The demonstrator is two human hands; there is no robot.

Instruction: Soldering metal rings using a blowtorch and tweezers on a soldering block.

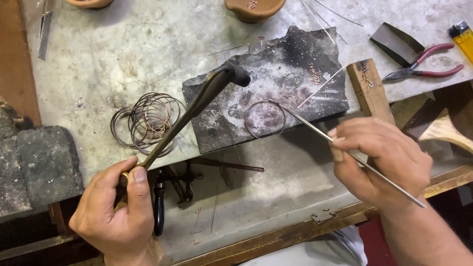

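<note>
Both hands are working just above the near edge of the worktop (123,59). The left hand (116,209) is closing firmly around the handle of a brass blow torch (197,106), whose dark nozzle is hanging over the left part of a charred soldering block (295,64); no flame is showing at the nozzle. The right hand (382,162) is pinching a thin metal rod (315,129) between thumb and fingertips, and the rod's far tip is reaching the right rim of a single wire ring (265,119) that is lying flat on the block's near edge. Judging from this arrangement, the ring is sitting in position and the joining work on it appears to be in hand rather than finished; whether its seam is closed cannot be told. One pile of finished-looking wire rings (145,120), roughly ten though overlapping too much for an exact count, is resting on the worktop just left of the block. One pair of red-handled pliers (423,64) and one yellow lighter (463,37) are lying at the far right, well apart from the block. Two clay bowls (253,9) are standing at the far edge. Several loose straight wires (320,22) are lying beyond the block. Dark tools (172,184) are sitting in the tray below the worktop.
</note>
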